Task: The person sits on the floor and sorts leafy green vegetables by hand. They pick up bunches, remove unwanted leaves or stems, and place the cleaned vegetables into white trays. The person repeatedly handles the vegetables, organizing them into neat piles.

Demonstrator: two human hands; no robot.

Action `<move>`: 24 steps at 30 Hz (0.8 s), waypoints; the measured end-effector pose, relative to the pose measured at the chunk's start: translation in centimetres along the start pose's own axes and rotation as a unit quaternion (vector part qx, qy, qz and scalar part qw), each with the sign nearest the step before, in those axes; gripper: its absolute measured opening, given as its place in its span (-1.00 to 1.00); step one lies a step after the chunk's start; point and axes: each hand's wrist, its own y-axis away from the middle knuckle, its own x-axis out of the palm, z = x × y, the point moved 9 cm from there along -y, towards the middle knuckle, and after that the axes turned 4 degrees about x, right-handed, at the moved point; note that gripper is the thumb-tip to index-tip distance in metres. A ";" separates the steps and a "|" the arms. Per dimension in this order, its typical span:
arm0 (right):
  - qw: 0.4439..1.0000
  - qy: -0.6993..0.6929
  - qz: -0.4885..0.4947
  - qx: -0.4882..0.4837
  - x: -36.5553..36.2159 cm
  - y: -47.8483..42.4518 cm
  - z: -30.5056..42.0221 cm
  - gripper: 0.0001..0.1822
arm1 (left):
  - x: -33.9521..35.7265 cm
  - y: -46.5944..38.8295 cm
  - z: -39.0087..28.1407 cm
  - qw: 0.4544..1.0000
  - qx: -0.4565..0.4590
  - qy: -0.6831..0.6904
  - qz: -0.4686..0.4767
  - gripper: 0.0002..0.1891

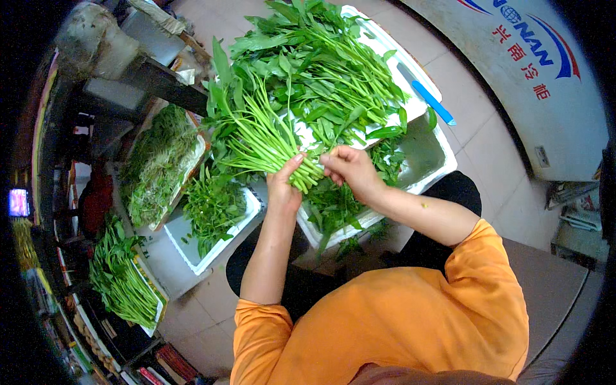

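My left hand [285, 185] is wrapped around a bunch of water spinach [262, 137], near the cut stem ends, with its leaves pointing away from me. Just right of those ends, the thumb and forefinger of my right hand [353, 171] pinch a thin sprig, mostly hidden by the fingers. Beyond both hands, a large heap of water spinach [332, 72] lies on a white foam lid [414, 103]. This lid rests across a white foam box [435, 159] holding loose greens [337, 204]. A knife with a blue handle [433, 102] lies at the lid's right edge.
Left of me stand a smaller foam box [207, 269] of leafy greens and a tray of fine greens [161, 168]. Another water spinach bunch [127, 291] lies at lower left. A white chest freezer [519, 86] stands at right, and a brown bench [539, 284] is beside me.
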 end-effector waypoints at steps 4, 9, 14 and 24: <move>0.870 0.317 0.081 -0.370 4.8 5.6 5.9 -0.85 | -2.0 -1.0 0.0 0.998 -0.037 0.053 -0.010 -0.61; 0.565 0.659 0.492 -0.061 3.4 4.6 -1.5 -0.86 | -1.4 0.1 -0.5 0.998 -0.033 0.059 0.018 -0.55; 0.955 0.278 0.076 -0.074 -0.7 -2.8 5.7 -0.77 | 0.3 1.6 -0.3 0.997 -0.033 0.004 0.066 -0.54; 0.988 0.118 0.012 -0.102 -0.1 -4.3 5.3 -0.85 | 0.1 2.6 2.6 0.992 -0.093 -0.044 0.071 -0.56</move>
